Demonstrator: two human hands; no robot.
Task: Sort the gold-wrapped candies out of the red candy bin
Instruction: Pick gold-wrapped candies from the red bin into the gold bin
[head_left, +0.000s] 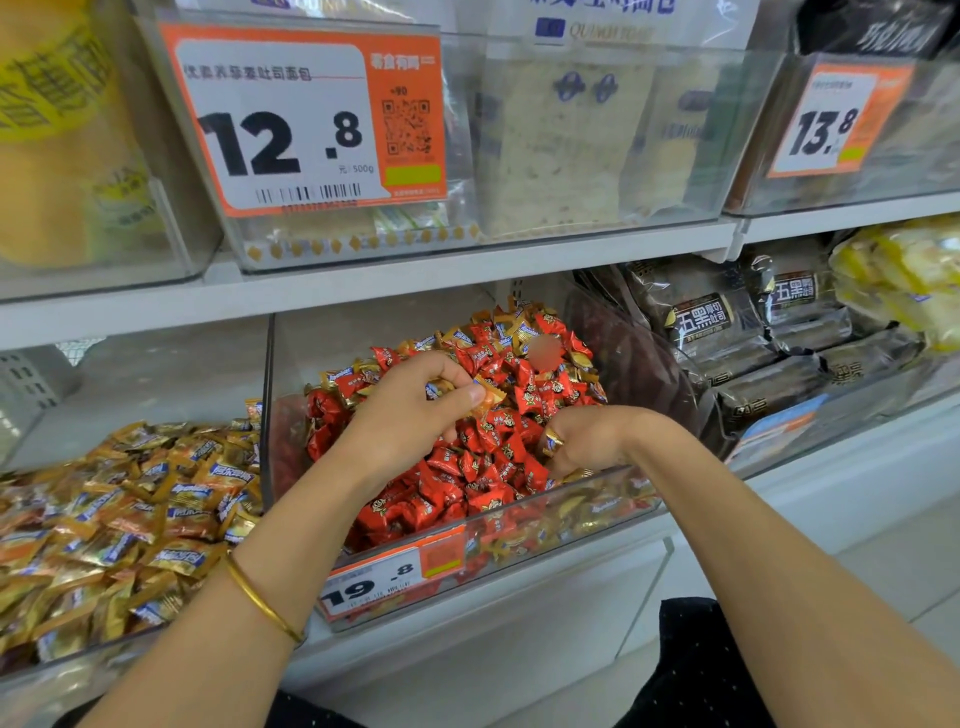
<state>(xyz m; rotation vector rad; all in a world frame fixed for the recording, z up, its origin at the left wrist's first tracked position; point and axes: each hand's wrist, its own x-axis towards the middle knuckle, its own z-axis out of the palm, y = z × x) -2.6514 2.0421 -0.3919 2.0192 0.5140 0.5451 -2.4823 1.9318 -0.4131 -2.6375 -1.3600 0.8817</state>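
A neighbouring bin (104, 519) of gold wrappers sits left of the red candy bin (613, 512), whose orange tag (389, 579) reads 19.8; the upper tag (306, 119) reads 12.8. Over the red heap, the left hand (415, 410) pinches a gold candy (488, 397). The right hand (587, 441), near the front wall, curls round a second gold candy (551, 441); the far-right tag (831, 124) reads 13.8.

Gold candies (488, 397) in hands (415, 415) over bin (613, 501)

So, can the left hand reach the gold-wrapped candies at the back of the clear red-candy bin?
Probably: the clear red-candy bin is open-topped, nothing stands between the left hand and the back gold-wrapped candies, though its grip holds some.
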